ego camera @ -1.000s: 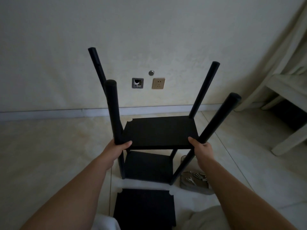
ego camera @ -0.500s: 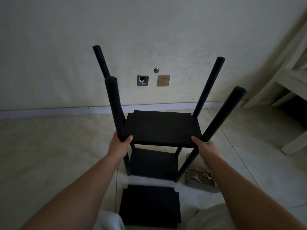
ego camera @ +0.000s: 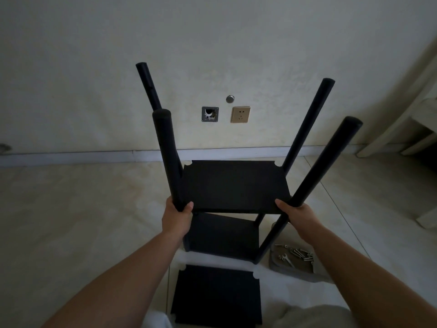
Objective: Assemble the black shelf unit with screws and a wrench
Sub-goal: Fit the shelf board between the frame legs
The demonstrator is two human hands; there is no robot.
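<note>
The black shelf unit (ego camera: 234, 185) stands on the floor with several round posts rising above its upper board; a second board sits lower in the frame. My left hand (ego camera: 176, 217) grips the near-left post (ego camera: 166, 157) at the upper board's corner. My right hand (ego camera: 296, 215) holds the near-right post (ego camera: 324, 164) at the opposite corner, thumb on the board's edge. A loose black board (ego camera: 216, 294) lies flat on the floor in front of me. Screws and a small wrench (ego camera: 287, 258) lie on a grey pad (ego camera: 281, 268) at the right.
A wall with a socket plate (ego camera: 240, 114) and an open wall box (ego camera: 210, 115) stands behind the unit. A pale wooden piece of furniture (ego camera: 402, 129) stands at the right. My light-clothed knees show at the bottom edge.
The view has shifted a little, so the unit sits slightly further right and lower in the frame. Both hands keep their hold on the near posts.
</note>
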